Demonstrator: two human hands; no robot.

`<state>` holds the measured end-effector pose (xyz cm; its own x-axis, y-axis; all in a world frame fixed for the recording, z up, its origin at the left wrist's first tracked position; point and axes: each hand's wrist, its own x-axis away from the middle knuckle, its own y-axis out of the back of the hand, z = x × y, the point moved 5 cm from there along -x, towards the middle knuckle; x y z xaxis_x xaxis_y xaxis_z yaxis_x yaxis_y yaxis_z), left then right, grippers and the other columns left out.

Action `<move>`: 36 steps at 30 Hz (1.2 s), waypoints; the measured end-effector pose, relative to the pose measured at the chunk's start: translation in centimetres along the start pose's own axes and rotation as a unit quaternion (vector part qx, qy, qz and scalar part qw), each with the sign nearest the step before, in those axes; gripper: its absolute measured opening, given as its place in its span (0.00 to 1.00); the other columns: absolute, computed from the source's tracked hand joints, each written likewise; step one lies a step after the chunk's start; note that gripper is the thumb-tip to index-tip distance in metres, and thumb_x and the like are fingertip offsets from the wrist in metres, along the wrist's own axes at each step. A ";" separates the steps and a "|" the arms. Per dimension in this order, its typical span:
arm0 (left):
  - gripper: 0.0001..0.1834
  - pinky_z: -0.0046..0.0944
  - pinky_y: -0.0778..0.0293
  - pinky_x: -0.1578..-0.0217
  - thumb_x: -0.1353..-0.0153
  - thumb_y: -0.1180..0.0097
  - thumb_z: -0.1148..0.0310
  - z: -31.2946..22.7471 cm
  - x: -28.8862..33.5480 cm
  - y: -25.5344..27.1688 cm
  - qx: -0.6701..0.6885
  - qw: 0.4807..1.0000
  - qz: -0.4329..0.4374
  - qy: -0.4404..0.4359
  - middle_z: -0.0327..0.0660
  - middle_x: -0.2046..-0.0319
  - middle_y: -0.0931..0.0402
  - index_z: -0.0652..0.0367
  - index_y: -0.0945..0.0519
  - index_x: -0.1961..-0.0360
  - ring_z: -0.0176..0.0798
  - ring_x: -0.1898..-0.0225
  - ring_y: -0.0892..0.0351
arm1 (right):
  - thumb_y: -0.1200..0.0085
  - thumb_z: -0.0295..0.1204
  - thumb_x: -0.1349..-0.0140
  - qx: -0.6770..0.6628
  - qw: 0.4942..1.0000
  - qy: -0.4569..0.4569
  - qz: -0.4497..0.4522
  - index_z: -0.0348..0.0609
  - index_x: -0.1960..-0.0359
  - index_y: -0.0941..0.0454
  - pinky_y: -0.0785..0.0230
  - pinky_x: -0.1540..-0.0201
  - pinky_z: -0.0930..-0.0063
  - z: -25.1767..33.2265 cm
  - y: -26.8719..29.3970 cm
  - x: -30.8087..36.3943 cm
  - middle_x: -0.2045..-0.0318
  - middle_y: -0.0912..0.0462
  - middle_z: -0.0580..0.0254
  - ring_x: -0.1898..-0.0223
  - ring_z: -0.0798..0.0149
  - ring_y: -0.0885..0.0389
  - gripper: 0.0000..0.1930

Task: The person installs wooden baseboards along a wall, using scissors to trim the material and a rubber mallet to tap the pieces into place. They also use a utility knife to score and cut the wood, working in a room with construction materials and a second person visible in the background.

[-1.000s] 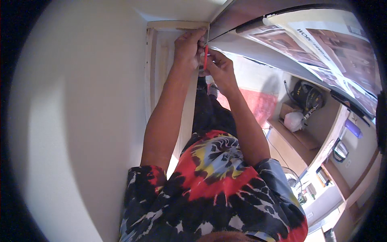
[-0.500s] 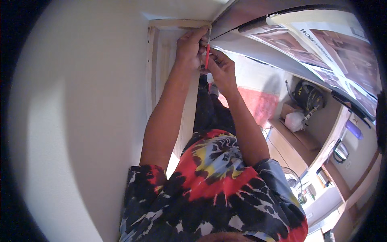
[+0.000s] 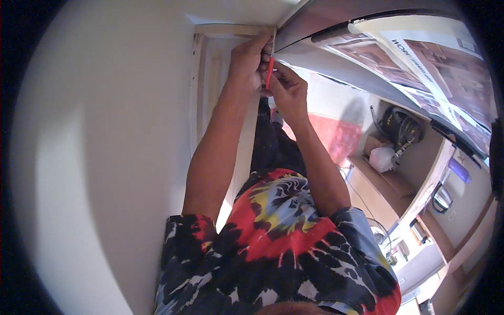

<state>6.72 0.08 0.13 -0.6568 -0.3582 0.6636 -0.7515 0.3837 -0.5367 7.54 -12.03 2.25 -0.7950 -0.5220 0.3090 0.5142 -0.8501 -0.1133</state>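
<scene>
The right hand (image 3: 291, 98) has its thumb and fingers clamped on the slim red handle of a narrow hand tool (image 3: 270, 73), which stands nearly upright at the right edge of a pale, unpainted wooden frame (image 3: 226, 29), close to its upper right corner. The left hand (image 3: 244, 65) is raised just beside it, its fingers bent toward that same corner and reaching past the top of the handle; whether they pinch anything cannot be told, since its knuckles hide the contact. A thin pale line runs upward above the red handle, too fine to tell as shaft or wood edge. Against the picture of a second ago, little differs: the frame's top rail and both hands sit slightly higher and farther right in the view, and the red handle leans a touch more, its upper end to the right. The right hand's hold on it is unchanged. To the left stretches a smooth cream wall (image 3: 121, 136); to the right, glossy printed sheets (image 3: 446, 73) slant above a pale wooden cubby (image 3: 378, 194) with a white plastic bag (image 3: 382, 159) inside.
</scene>
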 end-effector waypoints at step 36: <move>0.17 0.30 0.43 0.83 0.45 0.35 0.57 -0.6 -1.0 1.1 -0.096 0.993 0.068 -0.027 0.27 0.85 0.39 0.47 0.31 0.79 0.25 0.85 0.43 | 0.45 0.23 0.39 -0.021 0.998 0.048 -0.033 0.33 0.49 0.28 0.26 0.59 0.74 -1.0 -1.6 0.0 0.60 0.19 0.58 0.62 0.69 0.21 0.16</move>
<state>6.60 1.38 -0.75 -0.7578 -0.3354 0.5597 -0.6332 0.5851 -0.5067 6.37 -10.77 1.45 -0.8552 -0.4669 0.2249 0.4472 -0.8842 -0.1350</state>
